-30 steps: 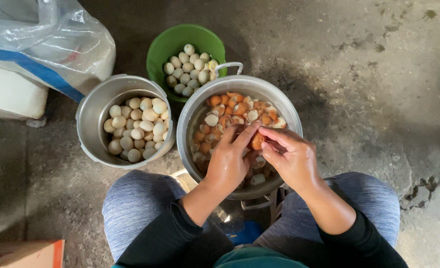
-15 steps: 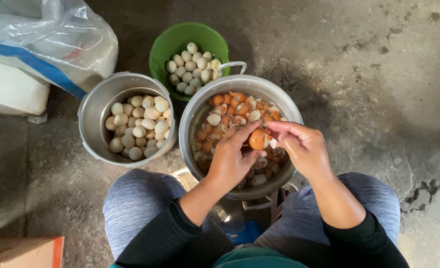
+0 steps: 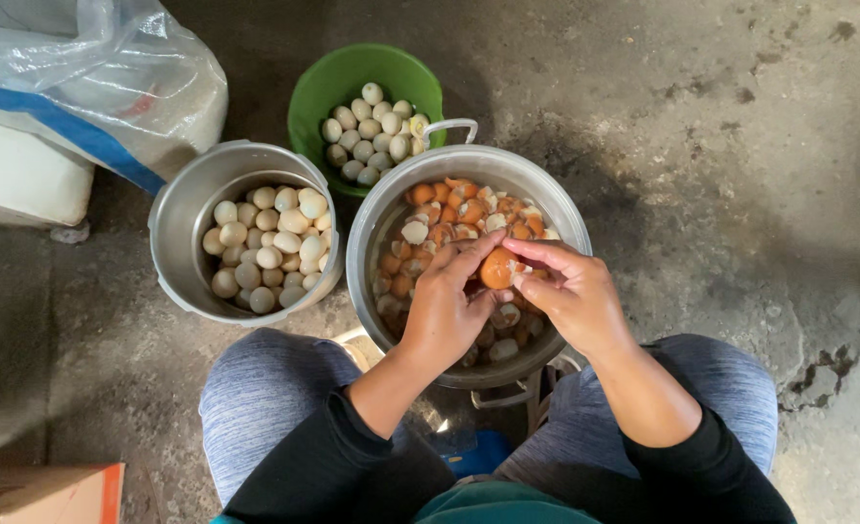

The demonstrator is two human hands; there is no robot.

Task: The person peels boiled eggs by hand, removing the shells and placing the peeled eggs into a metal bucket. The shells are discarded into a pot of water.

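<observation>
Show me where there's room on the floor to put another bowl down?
Bare floor lies right of the big pot and green bucket. It is crowded on the left: the small pot, bucket and plastic bag sit close together. Both hands hold an egg over the big pot.

A second ago both hands were sunk low among the eggs. Since then the left hand (image 3: 446, 309) and right hand (image 3: 567, 293) have come up towards twelve o'clock, lifting one round orange-brown egg (image 3: 497, 269) clear of the heap, pinched between the fingertips, now plainly showing.
</observation>
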